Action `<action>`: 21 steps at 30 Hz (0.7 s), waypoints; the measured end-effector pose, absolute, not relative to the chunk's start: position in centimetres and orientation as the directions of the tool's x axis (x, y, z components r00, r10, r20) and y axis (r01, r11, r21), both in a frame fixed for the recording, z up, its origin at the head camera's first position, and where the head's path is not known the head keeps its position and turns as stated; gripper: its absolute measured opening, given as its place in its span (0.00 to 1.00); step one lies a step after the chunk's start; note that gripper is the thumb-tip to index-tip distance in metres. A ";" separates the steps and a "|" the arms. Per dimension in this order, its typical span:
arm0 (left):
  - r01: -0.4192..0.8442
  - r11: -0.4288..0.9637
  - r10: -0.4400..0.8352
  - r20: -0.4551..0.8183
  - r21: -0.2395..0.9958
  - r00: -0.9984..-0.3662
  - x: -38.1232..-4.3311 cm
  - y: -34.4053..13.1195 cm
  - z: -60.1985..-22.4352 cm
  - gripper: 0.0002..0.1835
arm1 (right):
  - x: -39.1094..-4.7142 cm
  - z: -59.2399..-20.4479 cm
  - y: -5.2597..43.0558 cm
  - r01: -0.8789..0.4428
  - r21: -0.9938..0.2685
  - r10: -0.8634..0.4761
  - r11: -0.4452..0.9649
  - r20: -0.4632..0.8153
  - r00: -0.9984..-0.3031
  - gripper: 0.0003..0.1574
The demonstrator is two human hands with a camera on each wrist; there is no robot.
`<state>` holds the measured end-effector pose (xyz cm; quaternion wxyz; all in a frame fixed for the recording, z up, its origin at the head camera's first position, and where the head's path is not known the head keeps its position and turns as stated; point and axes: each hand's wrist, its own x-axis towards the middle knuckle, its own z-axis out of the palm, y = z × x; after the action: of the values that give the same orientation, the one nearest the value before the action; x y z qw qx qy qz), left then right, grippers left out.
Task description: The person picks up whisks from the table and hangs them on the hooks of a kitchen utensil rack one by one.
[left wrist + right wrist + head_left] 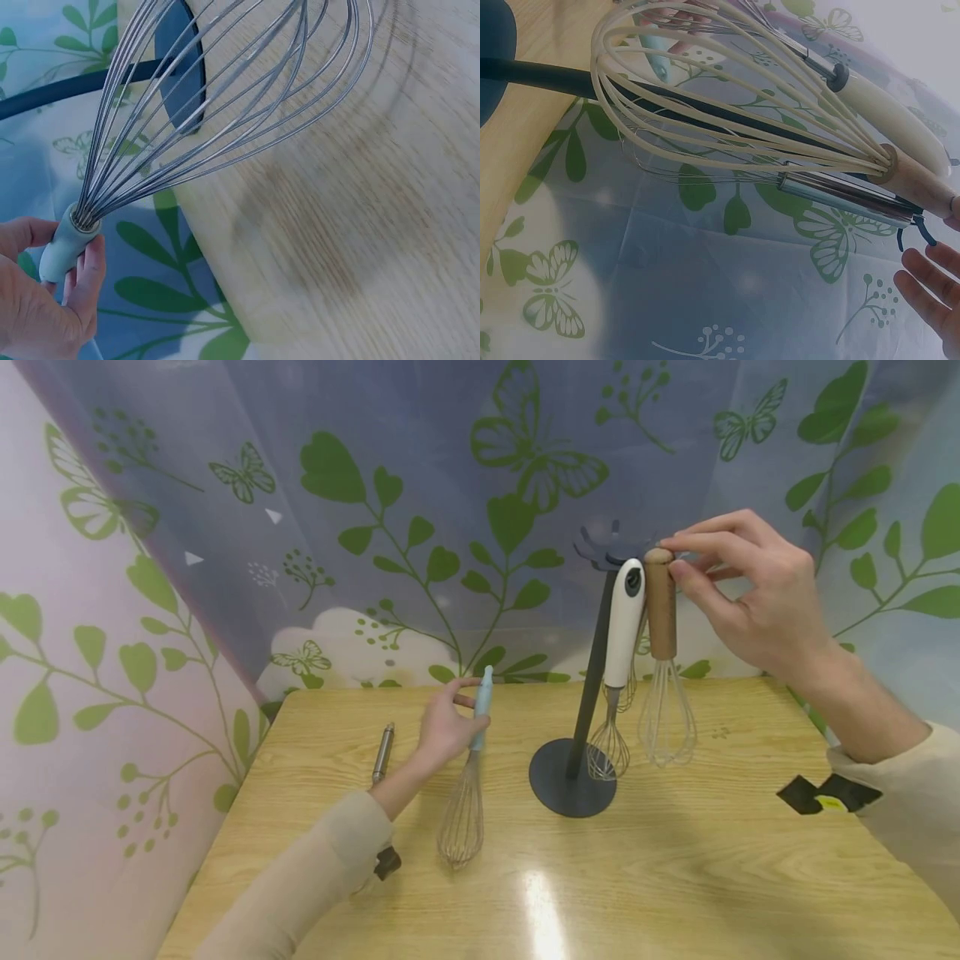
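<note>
My left hand [447,724] holds a whisk with a light blue handle [483,710], its wire loops [217,97] pointing down over the table in the head view. At the stand's top, my right hand [765,585] pinches the end of a wooden-handled whisk [662,610] between thumb and fingers. This whisk hangs upright beside the hooks; whether its loop sits on one is hidden. A white-handled whisk [625,627] hangs on the dark utensil stand [592,693]. Behind them a steel-handled whisk [847,196] hangs from a hook, mostly covered in the head view.
A steel-handled utensil [384,753] lies on the wooden table [712,877] at the left, its lower end hidden by my left arm. The stand's round base [555,789] rests near mid-table. A patterned curtain [420,460] hangs behind the table's back edge.
</note>
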<state>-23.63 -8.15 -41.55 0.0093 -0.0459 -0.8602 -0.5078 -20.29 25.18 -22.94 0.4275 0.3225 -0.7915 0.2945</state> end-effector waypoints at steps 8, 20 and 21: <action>0.129 0.466 0.102 0.092 0.875 -0.990 -23.2 -7.1 -41.1 0.32 | -20.3 -22.9 25.1 -0.762 -0.196 -0.254 0.617 0.867 -0.428 0.12; 0.191 0.458 0.131 0.146 0.868 -0.981 -22.8 -5.8 -40.3 0.32 | -20.3 -23.0 25.2 -0.757 -0.195 -0.253 0.623 0.866 -0.432 0.12; 0.193 0.453 0.133 0.148 0.870 -0.980 -22.7 -5.8 -40.3 0.32 | -20.3 -23.0 25.2 -0.757 -0.197 -0.252 0.623 0.865 -0.433 0.12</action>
<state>-22.72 -5.77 -40.30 0.0292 -0.0959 -0.8520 -0.5139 -20.30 25.23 -23.02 0.4271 0.3179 -0.7933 0.2953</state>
